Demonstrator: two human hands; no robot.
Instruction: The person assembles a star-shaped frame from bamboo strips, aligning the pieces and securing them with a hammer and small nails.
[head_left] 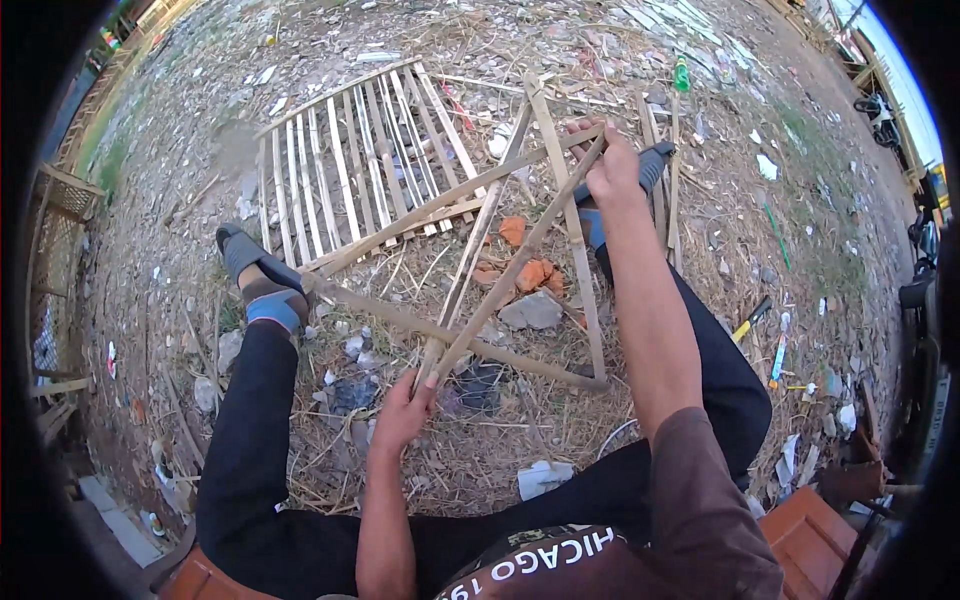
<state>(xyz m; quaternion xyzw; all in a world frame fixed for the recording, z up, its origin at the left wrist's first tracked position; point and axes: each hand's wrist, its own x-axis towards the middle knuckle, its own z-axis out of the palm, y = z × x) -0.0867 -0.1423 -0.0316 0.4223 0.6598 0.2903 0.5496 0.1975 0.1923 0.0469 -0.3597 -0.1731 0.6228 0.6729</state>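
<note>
A star-shaped frame (pixel 520 263) of several crossing wooden slats is tilted between my legs. My left hand (pixel 402 415) is closed on its near point, where two slat ends meet. Out to the far right, my right hand (pixel 612 168) grips another point, with its fingers wrapped round the joined slat ends. The frame's left point rests by my left foot, in a grey slipper (pixel 240 252). Behind it on the ground lies a slatted wooden panel (pixel 340 165), partly overlapped by the star. How the slats are fastened cannot be made out.
Broken orange brick pieces (pixel 535 276) and a grey stone (pixel 530 312) lie under the frame. Loose slats (pixel 674 190) lie beside my right foot. A tool with a yellow handle (pixel 745 325) and a tube (pixel 779 358) lie right of my knee. A green bottle (pixel 682 74) stands farther off.
</note>
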